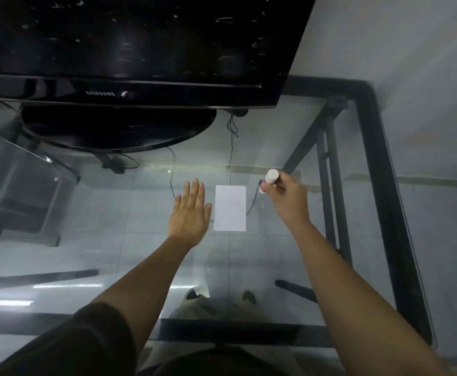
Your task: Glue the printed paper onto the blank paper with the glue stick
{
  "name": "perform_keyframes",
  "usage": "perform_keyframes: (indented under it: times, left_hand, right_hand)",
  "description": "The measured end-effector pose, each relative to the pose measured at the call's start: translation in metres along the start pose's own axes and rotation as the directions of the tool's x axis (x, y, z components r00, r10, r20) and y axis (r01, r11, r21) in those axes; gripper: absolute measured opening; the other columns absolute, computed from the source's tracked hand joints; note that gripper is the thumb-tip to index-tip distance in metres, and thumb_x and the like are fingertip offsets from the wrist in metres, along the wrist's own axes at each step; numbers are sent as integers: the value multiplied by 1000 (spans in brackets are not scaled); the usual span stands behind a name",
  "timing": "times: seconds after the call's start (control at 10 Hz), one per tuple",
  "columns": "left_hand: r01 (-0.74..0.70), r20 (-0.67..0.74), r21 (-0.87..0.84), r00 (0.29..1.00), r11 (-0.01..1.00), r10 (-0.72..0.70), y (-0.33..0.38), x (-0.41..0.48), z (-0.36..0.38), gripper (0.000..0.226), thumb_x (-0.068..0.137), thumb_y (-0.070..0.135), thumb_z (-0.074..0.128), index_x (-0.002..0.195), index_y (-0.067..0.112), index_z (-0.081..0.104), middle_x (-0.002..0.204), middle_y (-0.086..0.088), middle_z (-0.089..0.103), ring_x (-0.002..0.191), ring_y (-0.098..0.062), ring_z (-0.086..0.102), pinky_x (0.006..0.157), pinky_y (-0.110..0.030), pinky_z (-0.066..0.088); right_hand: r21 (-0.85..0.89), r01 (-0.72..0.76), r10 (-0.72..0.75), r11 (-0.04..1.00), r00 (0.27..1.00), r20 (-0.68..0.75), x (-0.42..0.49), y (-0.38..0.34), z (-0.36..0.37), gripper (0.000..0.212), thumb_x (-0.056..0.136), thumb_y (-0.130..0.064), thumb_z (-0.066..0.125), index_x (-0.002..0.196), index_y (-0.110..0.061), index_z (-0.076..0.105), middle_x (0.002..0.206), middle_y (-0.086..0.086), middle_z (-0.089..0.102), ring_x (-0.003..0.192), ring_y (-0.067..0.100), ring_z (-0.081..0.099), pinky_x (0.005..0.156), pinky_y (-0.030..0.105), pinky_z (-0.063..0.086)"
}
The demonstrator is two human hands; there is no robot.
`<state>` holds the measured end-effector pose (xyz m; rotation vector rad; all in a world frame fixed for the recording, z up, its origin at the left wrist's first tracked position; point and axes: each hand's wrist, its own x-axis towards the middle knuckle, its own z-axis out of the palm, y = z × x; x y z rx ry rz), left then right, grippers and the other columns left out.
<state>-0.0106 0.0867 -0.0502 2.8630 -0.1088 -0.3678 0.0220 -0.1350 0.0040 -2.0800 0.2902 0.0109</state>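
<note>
A white rectangular paper (230, 208) lies flat on the glass table (140, 256), its face plain white from here; I cannot tell whether it is the blank or the printed sheet. My left hand (190, 213) is flat and open, fingers together, just left of the paper's edge. My right hand (287, 196) is up and right of the paper, shut on the glue stick (269, 180), a white tube with a red band, its white end pointing up and left. No second sheet is visible.
A black Samsung monitor (129, 50) on an oval base (119, 128) stands at the back left. Thin cables (231, 147) run under the glass behind the paper. The table's black frame (384, 185) bounds the right side. My feet show through the glass.
</note>
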Motion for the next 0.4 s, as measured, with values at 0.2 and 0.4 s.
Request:
perform_keyframes:
  times: [0.2,0.4]
  left_hand:
    - [-3,19,-4,1000,1000,3,-1,0,1,56,98,37,11,146,11,-4,157,-6,-6,142,-21,-13,115,-38,-2]
    - [12,11,-247,1000,969,-10,2,5,-24,55,100,32,20,146,10,2,158,-8,1,144,-22,-3,116,-40,8]
  right_hand:
    - [-76,20,-17,997,999,45,0,5,-1,36,80,-22,72,113,-12,62,100,-3,65,101,19,62,83,23,45]
    - [-83,1,6,997,997,77,1,-12,-17,82,75,-48,69,142,-19,32,147,5,36,134,20,33,101,27,31]
